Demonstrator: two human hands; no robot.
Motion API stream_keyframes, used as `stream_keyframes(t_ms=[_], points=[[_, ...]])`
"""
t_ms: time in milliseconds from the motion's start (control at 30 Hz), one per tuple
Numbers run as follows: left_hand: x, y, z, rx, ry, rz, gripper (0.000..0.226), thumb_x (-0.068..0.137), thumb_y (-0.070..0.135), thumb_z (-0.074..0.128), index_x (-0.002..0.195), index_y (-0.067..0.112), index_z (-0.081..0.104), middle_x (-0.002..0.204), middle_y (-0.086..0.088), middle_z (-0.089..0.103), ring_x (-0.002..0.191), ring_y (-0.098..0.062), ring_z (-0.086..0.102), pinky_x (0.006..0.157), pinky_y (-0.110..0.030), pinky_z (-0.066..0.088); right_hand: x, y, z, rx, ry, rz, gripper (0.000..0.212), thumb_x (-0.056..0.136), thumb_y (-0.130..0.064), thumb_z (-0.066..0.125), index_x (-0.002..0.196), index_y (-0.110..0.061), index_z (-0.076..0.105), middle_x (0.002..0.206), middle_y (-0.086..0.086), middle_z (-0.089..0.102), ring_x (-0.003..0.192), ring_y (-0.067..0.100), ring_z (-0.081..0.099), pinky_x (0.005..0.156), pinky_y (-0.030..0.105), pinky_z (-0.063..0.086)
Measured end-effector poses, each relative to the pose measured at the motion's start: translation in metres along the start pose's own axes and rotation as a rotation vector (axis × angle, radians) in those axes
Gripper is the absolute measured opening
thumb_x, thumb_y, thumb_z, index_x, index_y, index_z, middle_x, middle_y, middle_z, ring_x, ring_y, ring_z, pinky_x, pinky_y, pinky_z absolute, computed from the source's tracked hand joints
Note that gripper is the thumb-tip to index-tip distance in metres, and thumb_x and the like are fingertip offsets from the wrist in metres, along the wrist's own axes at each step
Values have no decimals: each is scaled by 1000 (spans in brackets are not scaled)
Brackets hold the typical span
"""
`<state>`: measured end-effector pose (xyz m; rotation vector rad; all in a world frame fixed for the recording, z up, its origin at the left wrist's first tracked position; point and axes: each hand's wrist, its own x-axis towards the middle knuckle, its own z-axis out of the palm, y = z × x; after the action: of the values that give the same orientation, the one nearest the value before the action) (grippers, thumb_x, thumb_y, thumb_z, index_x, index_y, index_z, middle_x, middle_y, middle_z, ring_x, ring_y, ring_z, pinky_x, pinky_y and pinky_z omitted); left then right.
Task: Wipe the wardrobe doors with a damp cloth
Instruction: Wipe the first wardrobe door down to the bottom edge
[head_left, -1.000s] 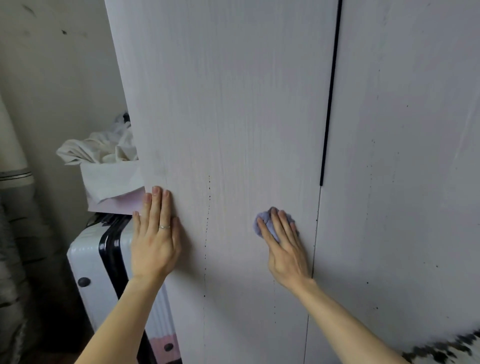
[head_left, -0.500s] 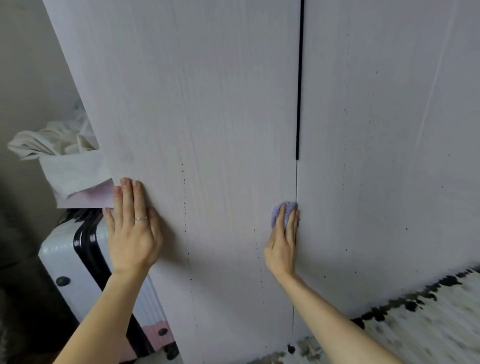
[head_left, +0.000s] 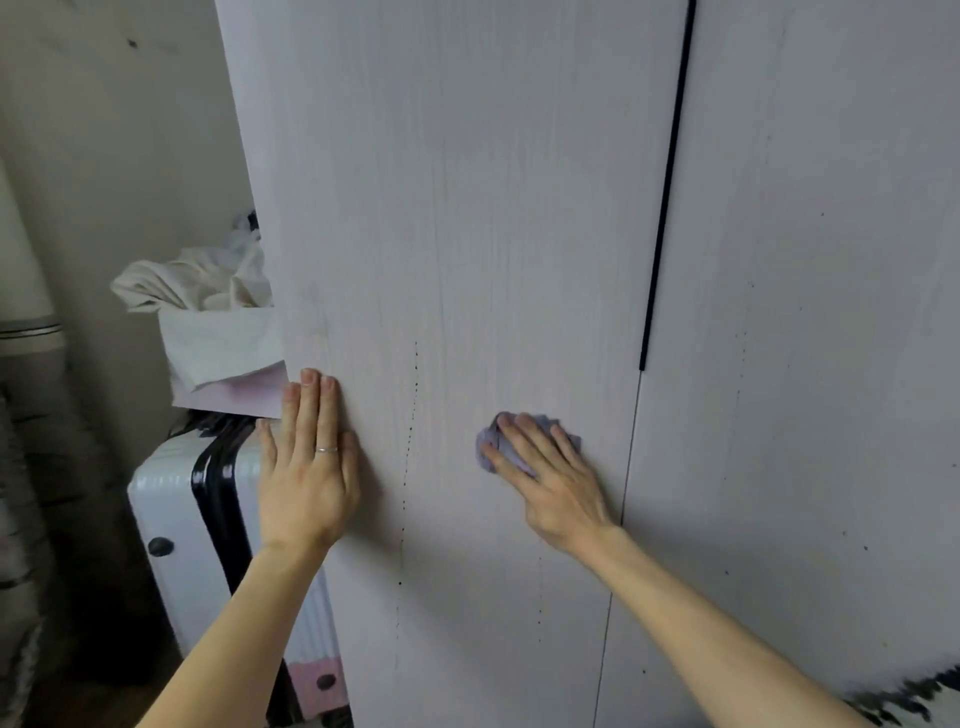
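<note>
Two pale, wood-grained wardrobe doors fill the view: the left door (head_left: 467, 208) and the right door (head_left: 805, 312), split by a thin seam with a black handle strip (head_left: 667, 208). My left hand (head_left: 309, 467) lies flat on the left door near its left edge, fingers straight, a ring on one finger. My right hand (head_left: 550, 478) presses a small purple cloth (head_left: 491, 454) flat against the left door, left of the seam. Most of the cloth is hidden under my fingers. Lines of small dark specks run down both doors.
A white suitcase (head_left: 166, 509) with black stripes stands left of the wardrobe. On it sits a white box (head_left: 223, 348) heaped with crumpled pale fabric (head_left: 202, 278). A plain wall (head_left: 130, 130) is behind. Dark-speckled floor (head_left: 914, 696) shows at bottom right.
My right hand slid the cloth left, away from the seam, onto the left door's middle. My left hand stayed pressed at the door's edge. The view swung back to the left.
</note>
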<state>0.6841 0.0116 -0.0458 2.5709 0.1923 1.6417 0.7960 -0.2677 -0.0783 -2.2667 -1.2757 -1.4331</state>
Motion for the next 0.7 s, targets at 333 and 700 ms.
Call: stream_keyframes(t_ms=[333, 700], points=[[-2, 11, -8, -10, -22, -71, 64, 102, 22, 36, 161, 15, 13, 168, 7, -1, 155, -13, -2, 121, -55, 13, 97, -13, -27, 49, 262, 207, 68, 87, 3, 37, 152, -16, 40, 162, 9, 25, 152, 27, 19, 123, 50, 12], [-28, -9, -8, 28, -109, 0, 65, 103, 24, 35, 161, 20, 7, 169, 9, -4, 155, -16, -1, 123, -50, 10, 200, -18, -68, -12, 239, 59, 68, 86, -3, 36, 151, -20, 42, 160, 11, 33, 150, 28, 24, 121, 51, 15]])
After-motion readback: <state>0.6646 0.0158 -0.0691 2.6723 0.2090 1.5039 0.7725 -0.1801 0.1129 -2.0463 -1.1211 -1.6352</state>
